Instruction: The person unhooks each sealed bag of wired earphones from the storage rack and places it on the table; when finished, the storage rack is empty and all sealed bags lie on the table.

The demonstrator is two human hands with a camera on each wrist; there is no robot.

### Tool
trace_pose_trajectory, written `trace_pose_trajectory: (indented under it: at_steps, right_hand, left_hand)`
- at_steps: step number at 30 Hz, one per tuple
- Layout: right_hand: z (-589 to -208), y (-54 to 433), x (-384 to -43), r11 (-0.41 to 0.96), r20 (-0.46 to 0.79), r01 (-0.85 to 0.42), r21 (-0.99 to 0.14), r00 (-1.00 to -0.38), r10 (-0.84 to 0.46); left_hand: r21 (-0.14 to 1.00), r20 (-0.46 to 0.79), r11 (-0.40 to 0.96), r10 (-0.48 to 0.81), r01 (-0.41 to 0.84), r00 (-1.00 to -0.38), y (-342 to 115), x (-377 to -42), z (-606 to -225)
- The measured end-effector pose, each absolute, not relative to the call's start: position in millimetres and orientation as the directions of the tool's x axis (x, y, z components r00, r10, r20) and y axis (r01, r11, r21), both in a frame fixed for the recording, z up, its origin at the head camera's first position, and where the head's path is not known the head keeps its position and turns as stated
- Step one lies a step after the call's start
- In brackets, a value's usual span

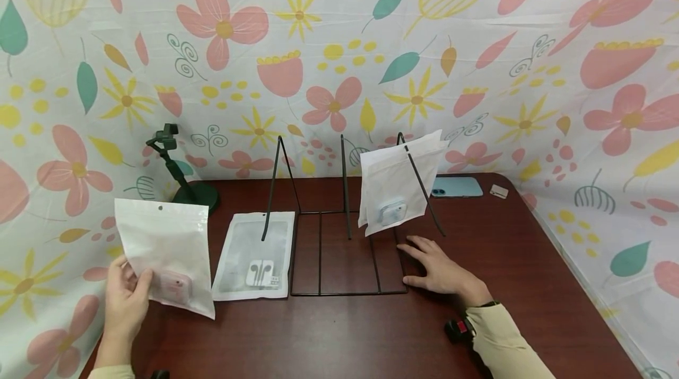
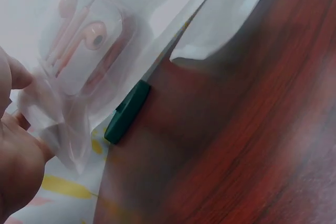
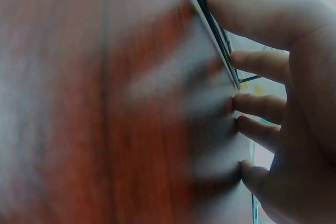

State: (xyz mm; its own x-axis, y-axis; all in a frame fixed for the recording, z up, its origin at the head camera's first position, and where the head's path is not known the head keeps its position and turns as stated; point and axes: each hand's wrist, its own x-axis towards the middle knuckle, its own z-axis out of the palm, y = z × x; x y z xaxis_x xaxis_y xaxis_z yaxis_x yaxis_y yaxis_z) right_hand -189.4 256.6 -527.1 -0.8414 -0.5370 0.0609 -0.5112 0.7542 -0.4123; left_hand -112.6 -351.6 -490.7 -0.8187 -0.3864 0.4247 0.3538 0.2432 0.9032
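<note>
At the left, my left hand (image 1: 124, 296) grips a white pouch (image 1: 164, 228) by its lower left edge, thumb in front. Through the pouch film, the left wrist view shows pink earphones (image 2: 79, 40) in a clear case. My right hand (image 1: 442, 267) rests with spread fingers on the table beside the right edge of a black wire rack (image 1: 350, 294). In the right wrist view, the thumb (image 3: 252, 11) touches the rack's wire. White pouches (image 1: 386, 181) hang on the rack's right arm, the front one holding a blue case (image 1: 392, 212).
Left of the rack lies another pouch (image 1: 241, 243) with white earphones (image 1: 260, 273) in it. A green stand (image 1: 196, 196) is behind it. At the back right are a light blue phone (image 1: 457, 187) and a small white piece (image 1: 498, 191). Flowered cloth (image 1: 339, 13) surrounds the table (image 1: 329, 338).
</note>
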Motion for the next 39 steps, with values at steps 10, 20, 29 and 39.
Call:
trace_pose_trajectory:
  at_steps: [10, 20, 29, 39]
  right_hand:
    - [-527, 256, -190, 0.754, 0.063, -0.516, -0.407, -0.839, -0.540]
    - [-527, 254, -190, 0.757, 0.051, -0.504, -0.416, -0.844, -0.534]
    - [-523, 254, -189, 0.765, 0.033, -0.495, -0.411, -0.847, -0.530]
    - [-522, 254, -189, 0.766, 0.025, -0.489, -0.418, -0.849, -0.528]
  left_hand:
    - [0.877, 0.318, 0.464, -0.363, 0.126, -0.876, -361, -125, -500]
    - [0.828, 0.164, 0.557, -0.344, -0.061, -0.924, -364, -137, -497]
    - [0.781, 0.060, 0.599, -0.353, -0.176, -0.934, -374, -148, -496]
    - [0.712, -0.034, 0.636, -0.392, -0.298, -0.919, -381, -152, -491]
